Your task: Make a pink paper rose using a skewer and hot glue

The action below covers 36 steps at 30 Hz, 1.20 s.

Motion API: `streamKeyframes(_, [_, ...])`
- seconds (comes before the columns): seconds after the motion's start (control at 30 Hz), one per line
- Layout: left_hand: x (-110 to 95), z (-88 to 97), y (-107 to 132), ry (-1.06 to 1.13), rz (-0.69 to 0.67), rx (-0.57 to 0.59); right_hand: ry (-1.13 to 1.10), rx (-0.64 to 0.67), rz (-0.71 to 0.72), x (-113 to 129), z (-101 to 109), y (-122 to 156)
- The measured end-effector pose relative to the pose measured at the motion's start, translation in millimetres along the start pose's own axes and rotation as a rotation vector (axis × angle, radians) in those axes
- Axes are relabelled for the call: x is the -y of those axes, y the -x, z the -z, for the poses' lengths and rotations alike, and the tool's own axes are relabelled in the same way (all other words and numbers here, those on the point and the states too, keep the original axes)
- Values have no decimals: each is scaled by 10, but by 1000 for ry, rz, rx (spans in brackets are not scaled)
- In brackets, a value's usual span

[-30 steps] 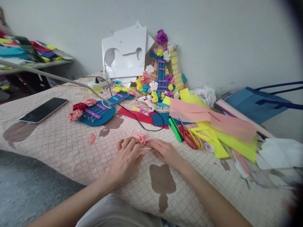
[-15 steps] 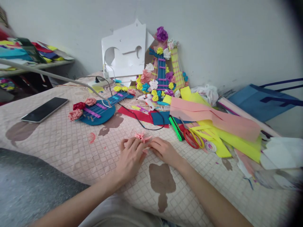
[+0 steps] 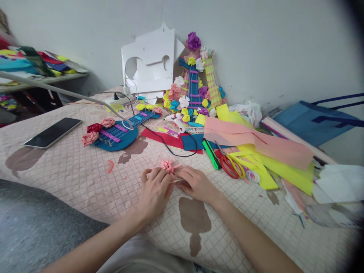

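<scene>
A thin pale stick [image 3: 176, 180] is pinched by the left hand [image 3: 156, 185] and the right hand [image 3: 198, 183], low over the desk [image 3: 125, 193]. A pink paper flower [image 3: 168, 165] is seen just beyond the fingers; contact cannot be determined.

"What's the pink flower [image 3: 167, 165] made of?"
"Matt, crinkled paper, by its look (the pink sheet [image 3: 227, 134] looks smoother)."
"And the phone [image 3: 54, 132]?"
"Glossy, like glass. The glue gun [image 3: 176, 121] looks like smooth plastic, the tablecloth [image 3: 113, 193] like quilted cloth."
</scene>
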<state>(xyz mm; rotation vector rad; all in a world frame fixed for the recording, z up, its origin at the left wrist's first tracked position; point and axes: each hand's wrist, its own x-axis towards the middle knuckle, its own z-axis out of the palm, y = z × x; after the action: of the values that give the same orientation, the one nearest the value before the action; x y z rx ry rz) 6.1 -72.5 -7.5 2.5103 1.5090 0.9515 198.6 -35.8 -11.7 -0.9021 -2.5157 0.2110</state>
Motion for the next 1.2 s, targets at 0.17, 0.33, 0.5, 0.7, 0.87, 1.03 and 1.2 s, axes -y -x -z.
streamKeyframes(0.17, [0, 4, 10, 10, 21, 14, 63, -33, 40, 21, -59, -33])
streamKeyframes(0.33, [-9, 11, 8, 22, 27, 4, 121, -56, 97, 46, -83, -46])
streamKeyframes(0.5, [-7, 26, 14, 55, 32, -17, 151, -15, 83, 70, -59, -41])
streamKeyframes(0.7, [0, 41, 34, 77, -22, -73, 99, 6, 48, 95, -44, -30])
streamKeyframes(0.87, [7, 34, 50, 53, -64, -78, 100, 2, 21, 93, -66, -3])
streamKeyframes(1.03, [10, 42, 53, 34, -60, -79, 121, -4, 12, 97, -91, 9])
streamKeyframes(1.2, [9, 55, 59, 48, -39, -84, 83, -23, 4, 138, -97, 5])
